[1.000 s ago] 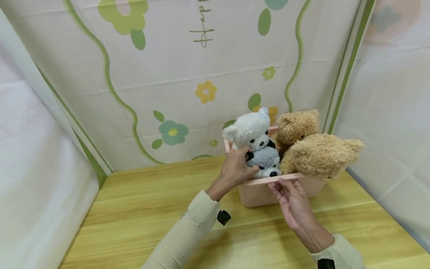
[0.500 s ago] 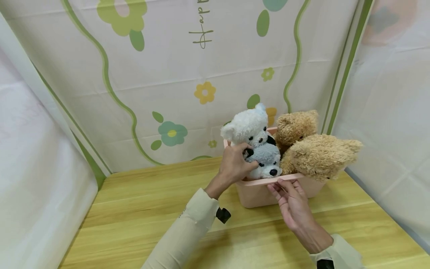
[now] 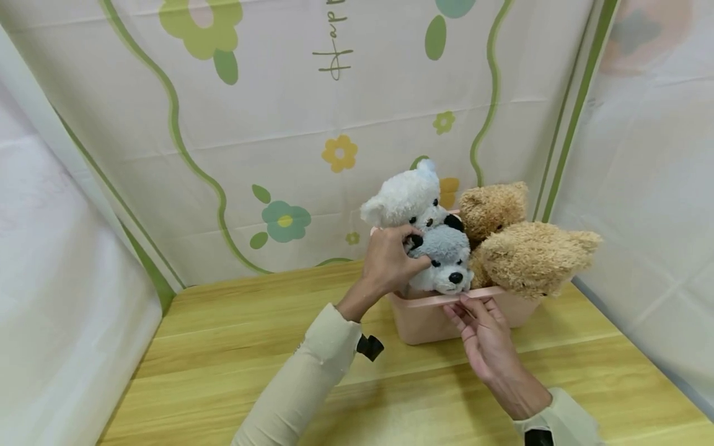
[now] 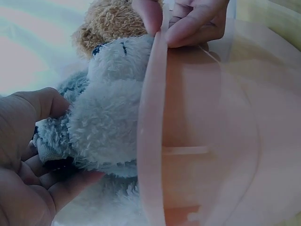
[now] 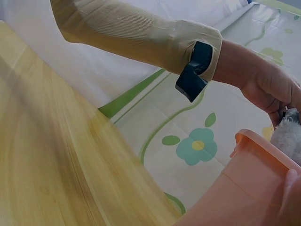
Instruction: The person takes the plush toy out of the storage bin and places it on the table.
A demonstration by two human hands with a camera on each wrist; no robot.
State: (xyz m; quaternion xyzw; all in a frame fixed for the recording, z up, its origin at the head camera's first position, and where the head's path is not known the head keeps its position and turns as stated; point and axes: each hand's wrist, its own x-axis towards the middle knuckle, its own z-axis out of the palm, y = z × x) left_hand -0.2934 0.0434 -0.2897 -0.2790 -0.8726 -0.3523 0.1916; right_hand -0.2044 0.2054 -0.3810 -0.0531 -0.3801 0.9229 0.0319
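My left hand (image 3: 387,260) grips a grey-and-white plush dog (image 3: 443,248) with black ears by the side of its head, thumb in front and fingers behind. The dog's head rises above the front rim of a pink plastic bin (image 3: 429,325); its lower body is hidden inside. With thumb and fingers my right hand (image 3: 488,341) pinches the bin's front rim. Behind the dog, a white plush bear (image 3: 404,195) leans in the bin's left part. In the left wrist view, the dog's fluffy white underside (image 4: 106,125) faces the rim.
Two tan plush bears, one at the back (image 3: 493,207) and one in front (image 3: 538,257), fill the bin's right side, the front one hanging over the rim. The bin stands on a wood-grain table (image 3: 251,347) against a flowered cloth backdrop (image 3: 268,124).
My left hand has moved up a little, raising the grey-and-white plush dog. The white bear has shifted up and left with it. My right hand stays on the rim.
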